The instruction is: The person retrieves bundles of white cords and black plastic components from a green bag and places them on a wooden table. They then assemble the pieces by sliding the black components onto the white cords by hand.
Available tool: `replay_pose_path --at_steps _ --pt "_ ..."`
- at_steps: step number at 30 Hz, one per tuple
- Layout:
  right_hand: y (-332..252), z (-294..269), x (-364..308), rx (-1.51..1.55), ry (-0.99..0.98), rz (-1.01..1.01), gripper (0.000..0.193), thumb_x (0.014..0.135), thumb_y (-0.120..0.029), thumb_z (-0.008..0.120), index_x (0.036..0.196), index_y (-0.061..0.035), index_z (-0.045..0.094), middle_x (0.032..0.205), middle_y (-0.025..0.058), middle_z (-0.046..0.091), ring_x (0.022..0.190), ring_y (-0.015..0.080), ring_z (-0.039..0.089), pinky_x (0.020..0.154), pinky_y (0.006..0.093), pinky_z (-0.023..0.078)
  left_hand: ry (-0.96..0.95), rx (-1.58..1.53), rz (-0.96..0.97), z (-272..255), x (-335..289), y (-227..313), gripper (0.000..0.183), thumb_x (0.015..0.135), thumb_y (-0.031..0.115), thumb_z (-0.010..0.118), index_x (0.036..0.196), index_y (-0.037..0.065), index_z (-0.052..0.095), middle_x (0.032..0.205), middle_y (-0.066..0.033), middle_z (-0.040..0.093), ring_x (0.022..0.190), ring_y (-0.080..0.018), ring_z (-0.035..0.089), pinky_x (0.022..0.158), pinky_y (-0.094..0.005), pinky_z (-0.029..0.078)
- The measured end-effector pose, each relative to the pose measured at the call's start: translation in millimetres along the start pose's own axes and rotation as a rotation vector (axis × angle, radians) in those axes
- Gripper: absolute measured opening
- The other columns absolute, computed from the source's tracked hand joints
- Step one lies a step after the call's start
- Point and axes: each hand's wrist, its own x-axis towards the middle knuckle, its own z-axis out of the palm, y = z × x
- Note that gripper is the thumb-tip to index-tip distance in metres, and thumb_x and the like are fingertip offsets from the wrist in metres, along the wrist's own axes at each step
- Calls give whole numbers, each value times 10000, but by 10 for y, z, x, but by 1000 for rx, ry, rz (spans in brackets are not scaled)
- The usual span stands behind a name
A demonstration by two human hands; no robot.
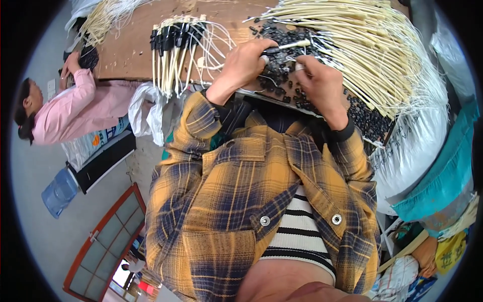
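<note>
My left hand (242, 64) is closed round the black end of a short cream tube (294, 45), whose pale tip points right. A few centimetres to the right, my right hand (320, 83) is closed in a pinch, with a bit of white string (290, 59) at its fingertips. Under both hands lies a heap of small black plastic pieces (282, 70) on the brown table (128, 53). To the left is a bundle of cream tubes with black pieces fitted (173, 50), their white strings looping right.
A large pile of cream tubes with white strings (372, 50) covers the table's right side, beside a white sack (422, 146). More tubes (103, 22) lie far left. Another person in a pink top (75, 108) works at the left edge. White plastic (147, 108) hangs at the near edge.
</note>
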Motion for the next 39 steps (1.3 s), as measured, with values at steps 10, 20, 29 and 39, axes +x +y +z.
replay_pose_path --at_steps 10,20,29,39 --pt "-20 73 62 8 -72 -62 141 795 -139 684 933 -108 677 663 105 632 557 254 619 507 324 475 -57 81 175 5 -28 18 371 753 -8 582 1104 100 632 1029 -135 666 950 -323 634 809 -411 504" --pt "-61 52 46 123 -163 -120 119 866 -106 625 981 -73 615 721 147 631 604 305 627 527 351 481 -131 -200 285 -43 -10 99 293 727 -3 623 1009 79 637 819 -90 650 772 -264 632 702 -346 497" --pt "-63 81 13 340 -193 -97 141 869 -107 631 998 -72 675 648 101 586 526 161 555 517 282 451 107 -153 667 -94 -62 40 163 704 -11 725 828 85 680 831 -8 658 793 -169 637 681 -266 526" --pt "158 46 -15 386 -93 232 125 881 -105 613 944 -12 667 594 -45 465 553 28 384 499 206 314 193 89 274 -7 574 -781 318 753 -57 650 1038 83 670 893 -45 673 827 -140 647 745 -291 559"
